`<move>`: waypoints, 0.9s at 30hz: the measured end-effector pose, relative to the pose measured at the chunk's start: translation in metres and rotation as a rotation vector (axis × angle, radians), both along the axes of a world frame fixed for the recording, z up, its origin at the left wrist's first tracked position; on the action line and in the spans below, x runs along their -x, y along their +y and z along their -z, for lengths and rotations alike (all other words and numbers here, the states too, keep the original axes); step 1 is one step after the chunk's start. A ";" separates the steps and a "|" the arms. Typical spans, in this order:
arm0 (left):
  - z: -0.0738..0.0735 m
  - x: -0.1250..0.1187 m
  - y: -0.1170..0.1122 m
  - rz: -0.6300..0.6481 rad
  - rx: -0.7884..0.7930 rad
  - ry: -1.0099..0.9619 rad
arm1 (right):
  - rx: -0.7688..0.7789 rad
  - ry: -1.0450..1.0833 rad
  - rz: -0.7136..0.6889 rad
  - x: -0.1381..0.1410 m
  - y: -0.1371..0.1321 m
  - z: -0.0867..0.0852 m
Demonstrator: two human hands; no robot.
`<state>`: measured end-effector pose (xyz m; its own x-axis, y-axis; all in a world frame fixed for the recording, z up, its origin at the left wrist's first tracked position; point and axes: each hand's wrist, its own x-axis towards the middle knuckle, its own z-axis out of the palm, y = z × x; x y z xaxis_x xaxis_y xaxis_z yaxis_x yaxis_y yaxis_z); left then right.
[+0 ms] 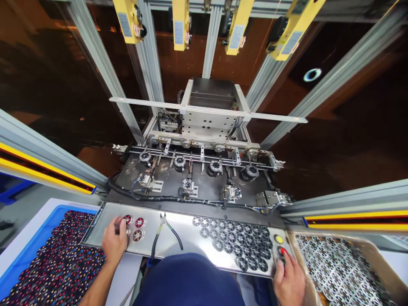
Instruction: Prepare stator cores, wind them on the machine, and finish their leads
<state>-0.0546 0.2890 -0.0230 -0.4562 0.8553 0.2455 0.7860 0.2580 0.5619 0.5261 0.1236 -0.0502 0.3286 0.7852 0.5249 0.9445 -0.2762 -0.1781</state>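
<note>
My left hand (114, 241) is at the left end of the metal panel (188, 240), its fingers curled together beside several round motor stators with red windings (139, 222). What its fingertips close on is partly hidden. At the panel's right end, my right hand (290, 278) has its index finger at the red button (282, 251), with the thumb apart and nothing held. Whether the button is pressed down I cannot tell. Above the red button is a yellow button (279, 239). Rows of dark, spoked round parts (247, 240) lie left of the buttons.
Cutting pliers (163, 225) lie on the panel with handles spread. Beyond it, a machine bed (165, 178) carries several round fixtures (216, 168). A blue tray (54, 219) of stators stands left; a lined box (390, 274) of silvery round parts stands right. Yellow-edged posts (47, 170) flank the machine.
</note>
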 end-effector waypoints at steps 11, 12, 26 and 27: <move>-0.008 -0.003 -0.003 -0.027 0.032 0.002 | 0.035 0.005 0.050 0.003 -0.006 0.001; -0.009 -0.003 -0.003 -0.031 0.037 0.001 | 0.040 0.008 0.059 0.004 -0.007 0.001; -0.012 -0.006 -0.001 -0.025 0.035 0.026 | 0.041 0.064 0.081 0.008 -0.007 0.002; -0.011 -0.005 -0.001 -0.021 0.035 0.027 | 0.040 0.061 0.080 0.007 -0.007 0.002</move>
<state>-0.0493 0.2879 -0.0118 -0.4681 0.8538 0.2279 0.7950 0.2943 0.5304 0.5188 0.1164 -0.0522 0.4212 0.7752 0.4709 0.9070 -0.3579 -0.2220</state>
